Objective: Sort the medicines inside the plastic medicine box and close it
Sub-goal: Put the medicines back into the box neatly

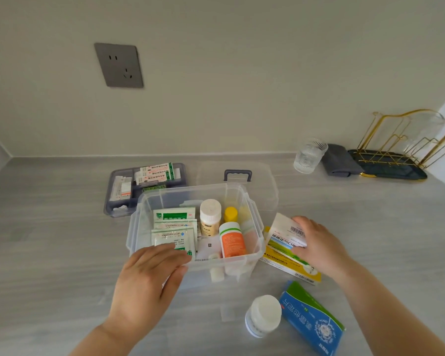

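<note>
The clear plastic medicine box (254,222) stands open in the middle of the counter. Inside it are green-and-white sachets (174,227), a white-capped bottle (210,217), a yellow-capped bottle (231,214) and an orange-labelled bottle (232,241). My left hand (147,281) rests on the box's near left rim, fingers apart. My right hand (319,244) grips a white medicine carton (285,231) just right of the box, above a yellow-and-white carton (290,265). The box's clear lid (262,181), with a blue-grey handle, lies behind the box.
A grey tray insert (113,199) with packets sits behind the box on the left. A white-capped bottle (263,316) and a blue-green carton (314,322) lie near the front. A glass (309,155), a grey cloth (341,160) and a gold rack (406,147) stand at the back right.
</note>
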The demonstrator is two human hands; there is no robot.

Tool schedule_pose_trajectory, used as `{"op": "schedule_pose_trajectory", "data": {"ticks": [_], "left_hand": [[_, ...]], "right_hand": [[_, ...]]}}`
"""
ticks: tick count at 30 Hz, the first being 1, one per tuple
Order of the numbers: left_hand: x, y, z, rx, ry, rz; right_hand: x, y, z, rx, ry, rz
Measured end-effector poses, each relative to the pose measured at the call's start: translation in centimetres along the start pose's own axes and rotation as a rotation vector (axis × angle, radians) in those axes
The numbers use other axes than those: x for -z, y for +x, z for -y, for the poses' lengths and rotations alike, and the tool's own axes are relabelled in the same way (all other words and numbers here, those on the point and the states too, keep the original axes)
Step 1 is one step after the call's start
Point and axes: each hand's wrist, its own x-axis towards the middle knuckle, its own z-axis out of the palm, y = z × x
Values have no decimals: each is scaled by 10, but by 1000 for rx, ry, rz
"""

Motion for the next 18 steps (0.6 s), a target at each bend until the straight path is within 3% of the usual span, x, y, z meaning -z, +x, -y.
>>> {"op": "schedule_pose_trajectory", "data": {"ticks": [4,9,15,18], "left_hand": [[10,3,11,99,-135,-81],[18,17,24,383,-170,-19],[6,21,33,382,-219,7],[4,20,37,340,-240,-7]], "right_hand": [[-5,-5,0,-17,64,-60],[-5,-5,3,-49,39,-54],[4,0,5,-80,60,36],[18,-5,6,-126,243,-22]]}}
